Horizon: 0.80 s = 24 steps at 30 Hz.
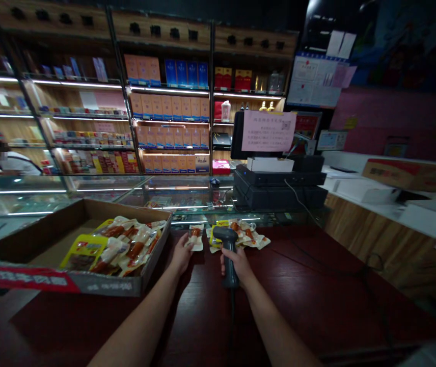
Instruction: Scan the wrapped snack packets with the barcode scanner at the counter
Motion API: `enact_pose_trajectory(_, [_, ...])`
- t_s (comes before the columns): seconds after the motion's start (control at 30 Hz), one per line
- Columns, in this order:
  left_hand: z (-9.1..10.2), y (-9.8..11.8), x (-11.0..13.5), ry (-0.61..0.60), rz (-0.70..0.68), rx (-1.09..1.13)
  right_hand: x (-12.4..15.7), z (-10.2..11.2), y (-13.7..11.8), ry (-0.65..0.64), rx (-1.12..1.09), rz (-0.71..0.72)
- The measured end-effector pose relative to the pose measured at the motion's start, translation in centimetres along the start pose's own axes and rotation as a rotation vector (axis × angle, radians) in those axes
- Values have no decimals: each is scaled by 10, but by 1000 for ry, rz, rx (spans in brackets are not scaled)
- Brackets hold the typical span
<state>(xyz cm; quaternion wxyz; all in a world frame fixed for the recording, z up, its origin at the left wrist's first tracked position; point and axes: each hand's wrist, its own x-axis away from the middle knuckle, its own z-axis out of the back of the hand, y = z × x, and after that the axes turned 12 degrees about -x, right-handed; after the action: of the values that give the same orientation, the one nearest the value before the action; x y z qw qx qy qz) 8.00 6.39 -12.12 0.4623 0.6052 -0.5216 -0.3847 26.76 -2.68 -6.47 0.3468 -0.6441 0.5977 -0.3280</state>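
Note:
My right hand [240, 266] is wrapped round the handle of a dark barcode scanner [230, 260], held upright with its cord hanging down. Pinched at its lower left edge by my left hand [182, 255] is a clear and white snack packet [195, 237] with a reddish-brown piece of food inside. Just behind the scanner lies a small pile of similar packets [250, 234], one of them yellow. To the left, a shallow cardboard box [50, 285] holds more of these packets [136, 248] and a yellow bag [84, 251].
All this rests on a dark red table [279, 306]. Beyond it are a glass display counter [182, 184] and a black monitor [238, 135] with a pink notice, above a dark cash drawer [275, 196]. Shelves of boxes [170, 107] line the back. A person [19, 162] is at far left.

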Motion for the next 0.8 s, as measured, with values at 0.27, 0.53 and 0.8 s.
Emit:
enact_pose_trajectory(0.27, [-37,-5,-13,-110,-146,-524,21,19,-32,34,12,86])
enact_pose_trajectory(0.53, [-61,-5,-6,-108,-141,-693,27,27,-32,36,5,97])
enact_pose_trajectory(0.8, [-21,57,45,78,-412,-634,40,10,-21,24,-33,40])
